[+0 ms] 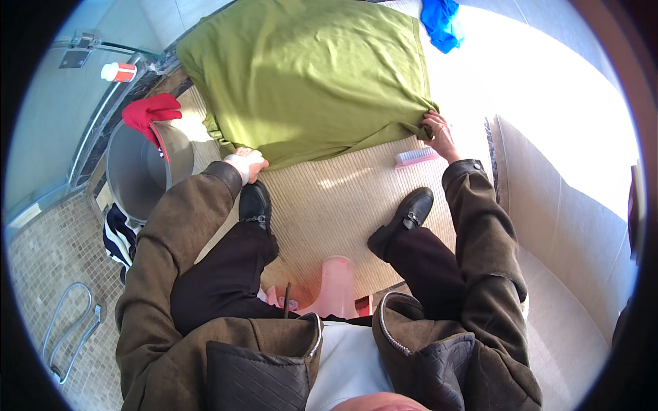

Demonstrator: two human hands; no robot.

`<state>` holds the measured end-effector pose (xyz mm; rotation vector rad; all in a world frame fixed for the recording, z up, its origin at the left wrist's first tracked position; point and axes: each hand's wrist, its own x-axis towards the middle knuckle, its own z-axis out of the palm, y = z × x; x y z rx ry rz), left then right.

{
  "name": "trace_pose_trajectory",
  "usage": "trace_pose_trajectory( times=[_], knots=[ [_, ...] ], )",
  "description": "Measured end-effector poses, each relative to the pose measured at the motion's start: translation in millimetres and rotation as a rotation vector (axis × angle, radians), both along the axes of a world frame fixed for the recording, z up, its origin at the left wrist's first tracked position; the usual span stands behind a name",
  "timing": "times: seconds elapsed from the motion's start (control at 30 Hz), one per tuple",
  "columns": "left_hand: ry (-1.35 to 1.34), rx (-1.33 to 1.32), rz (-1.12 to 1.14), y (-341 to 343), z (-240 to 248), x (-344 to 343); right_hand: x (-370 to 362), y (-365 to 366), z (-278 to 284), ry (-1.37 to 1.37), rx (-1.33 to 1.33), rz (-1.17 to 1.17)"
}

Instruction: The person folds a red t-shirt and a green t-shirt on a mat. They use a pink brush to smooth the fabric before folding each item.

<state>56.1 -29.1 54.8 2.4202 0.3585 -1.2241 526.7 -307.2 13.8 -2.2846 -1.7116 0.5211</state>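
Observation:
A large olive-green cloth is spread out ahead of me over a ribbed beige surface. Its near edge runs between my two hands. My left hand is closed on the near left corner, close to my left shoe. At the near right corner, my right hand pinches a bunched bit of the same cloth. Just below that hand lies a scrub brush with a pink back and pale bristles. The far edge of the cloth partly leaves the view.
A grey bucket with a red cloth over its rim stands left. A white-and-red bottle rests by the glass. Blue cloth lies far right. Between my legs is a pink plastic object. A shower hose lies on mosaic tiles.

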Motion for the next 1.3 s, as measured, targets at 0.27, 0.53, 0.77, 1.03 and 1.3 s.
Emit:
trace_pose_trajectory(
  times=[0.27, 0.53, 0.77, 1.03, 1.3],
  knots=[
    [-0.237, 0.125, 0.089, -18.2, -24.3, -22.0, -84.0, 0.2, 49.7, -0.241, 0.046, -0.198],
    [-0.361, 0.126, 0.15, -28.7, -28.1, -24.3, -60.2, -36.3, 29.9, 0.036, -0.002, -0.101],
    [-0.318, 0.1, 0.138, -25.5, -28.4, -22.8, -61.4, -40.9, 57.1, -0.116, 0.061, 0.28],
    [-0.254, -0.013, 0.159, -32.9, 5.3, 30.0, -84.0, -47.0, 48.7, -0.214, -0.005, 0.36],
    [-0.323, -0.239, 0.056, -53.0, 2.6, 92.6, -76.8, -54.3, -5.3, -0.388, -0.023, 0.441]
  ],
)
